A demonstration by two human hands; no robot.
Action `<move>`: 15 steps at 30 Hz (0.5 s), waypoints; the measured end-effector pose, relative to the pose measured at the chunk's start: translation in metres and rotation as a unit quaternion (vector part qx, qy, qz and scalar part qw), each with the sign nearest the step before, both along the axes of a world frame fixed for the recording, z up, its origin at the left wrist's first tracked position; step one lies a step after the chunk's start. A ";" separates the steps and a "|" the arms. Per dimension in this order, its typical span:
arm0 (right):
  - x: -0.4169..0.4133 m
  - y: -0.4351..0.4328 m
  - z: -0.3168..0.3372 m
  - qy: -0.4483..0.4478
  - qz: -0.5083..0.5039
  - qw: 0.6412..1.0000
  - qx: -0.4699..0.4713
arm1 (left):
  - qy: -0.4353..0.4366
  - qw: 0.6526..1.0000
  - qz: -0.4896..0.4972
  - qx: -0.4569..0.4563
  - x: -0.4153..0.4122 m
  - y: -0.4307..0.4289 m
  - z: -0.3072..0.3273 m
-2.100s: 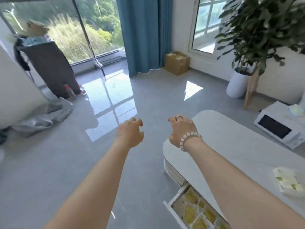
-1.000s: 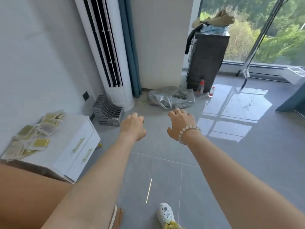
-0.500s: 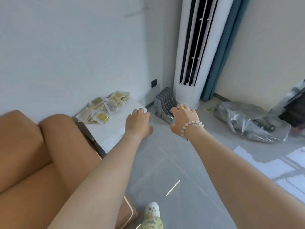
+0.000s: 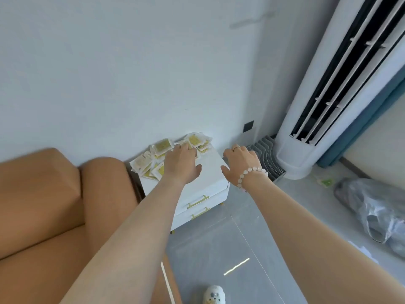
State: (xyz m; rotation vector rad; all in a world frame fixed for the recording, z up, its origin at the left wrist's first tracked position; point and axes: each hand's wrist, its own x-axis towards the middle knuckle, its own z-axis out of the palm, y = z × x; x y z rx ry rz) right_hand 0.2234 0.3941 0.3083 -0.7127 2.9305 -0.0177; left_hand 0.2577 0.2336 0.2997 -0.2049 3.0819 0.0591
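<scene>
A heap of small white and yellow packets (image 4: pixel 153 160) lies on top of a low white drawer cabinet (image 4: pixel 210 172) against the wall. My left hand (image 4: pixel 183 164) is stretched out over the near edge of the heap with relaxed fingers and holds nothing. My right hand (image 4: pixel 241 163), with a ring and a bead bracelet, hovers over the cabinet's right corner, fingers loosely spread and empty. Whether either hand touches anything cannot be made out.
An orange-brown sofa (image 4: pixel 43 205) fills the left. A tall white standing air conditioner (image 4: pixel 328 95) stands right of the cabinet, with a grey rack (image 4: pixel 268 159) at its foot. A crumpled grey plastic bag (image 4: pixel 377 216) lies on the grey tiled floor. A white shoe (image 4: pixel 213 296) shows below.
The view has swung left from the window and coffee table to the wall corner. Both arms stay stretched out and have closed in on the cabinet; the left hand now reaches the packets.
</scene>
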 end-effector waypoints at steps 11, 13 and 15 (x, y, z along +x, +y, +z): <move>-0.127 -0.059 -0.026 -0.020 0.063 0.997 0.034 | -0.036 0.995 0.087 0.022 -0.084 -0.085 -0.036; -0.157 -0.072 -0.039 -0.036 0.074 0.995 0.050 | -0.050 0.991 0.122 0.013 -0.101 -0.105 -0.050; -0.185 -0.087 -0.054 -0.062 0.084 0.992 0.067 | -0.083 0.985 0.148 -0.003 -0.117 -0.124 -0.065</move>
